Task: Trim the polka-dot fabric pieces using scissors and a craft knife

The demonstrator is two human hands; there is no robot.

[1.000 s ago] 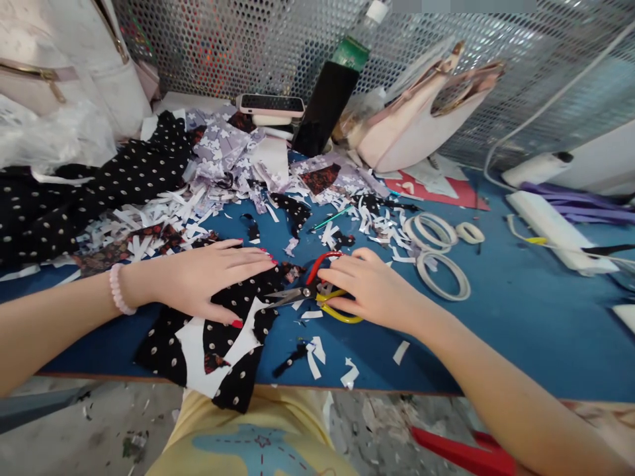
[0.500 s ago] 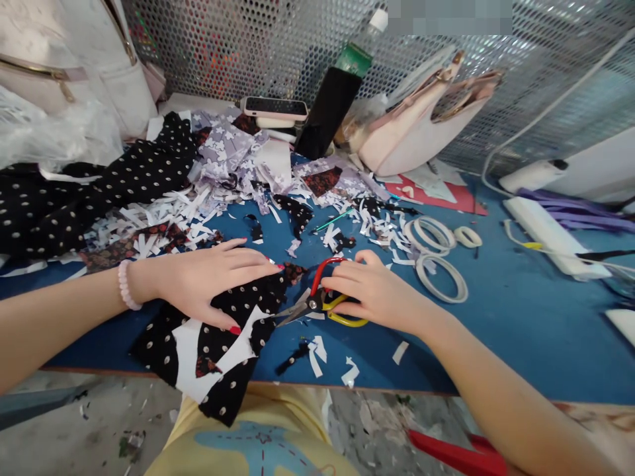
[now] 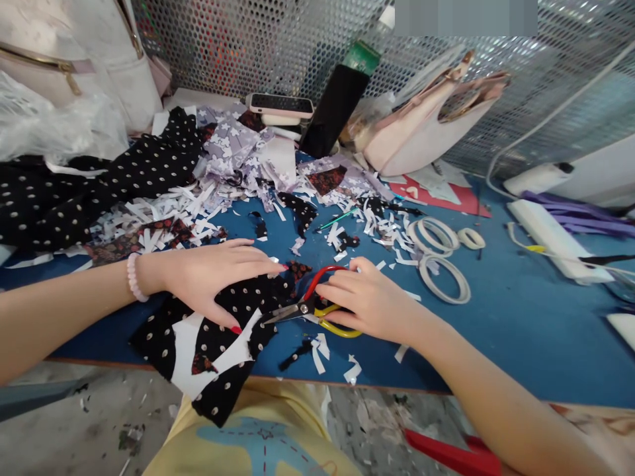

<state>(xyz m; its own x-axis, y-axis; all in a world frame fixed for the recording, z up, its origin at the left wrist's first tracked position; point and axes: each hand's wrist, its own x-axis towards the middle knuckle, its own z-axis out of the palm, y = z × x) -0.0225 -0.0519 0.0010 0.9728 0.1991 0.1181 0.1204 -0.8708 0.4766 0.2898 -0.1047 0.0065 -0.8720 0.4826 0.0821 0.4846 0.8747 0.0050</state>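
My left hand point(image 3: 213, 277) lies with fingers spread over a black polka-dot fabric piece point(image 3: 225, 390), pressing it to the table. White paper point(image 3: 186, 373) with a curved cutout lies on that fabric, and a small dark floral scrap point(image 3: 202, 363) rests there too. In my right hand point(image 3: 357, 297) is a pair of scissors point(image 3: 304, 309) with one red and one yellow handle. Their blade tips reach the fabric's right edge, close to the paper. Another dark floral scrap point(image 3: 299, 269) sits just beyond the blades.
Shredded paper and cloth scraps point(image 3: 169, 211) are heaped behind my hands. Rolls of tape point(image 3: 444, 279) lie to the right. At the back are a phone point(image 3: 281, 106), a black-sleeved bottle point(image 3: 337, 109), a pale handbag point(image 3: 421, 139) and a backpack point(image 3: 99, 86). The blue table's front edge is near my body.
The scissors have shifted slightly left, and their blades have closed together somewhat at the fabric's edge. My left hand stays on the fabric. The whole view has moved a little.
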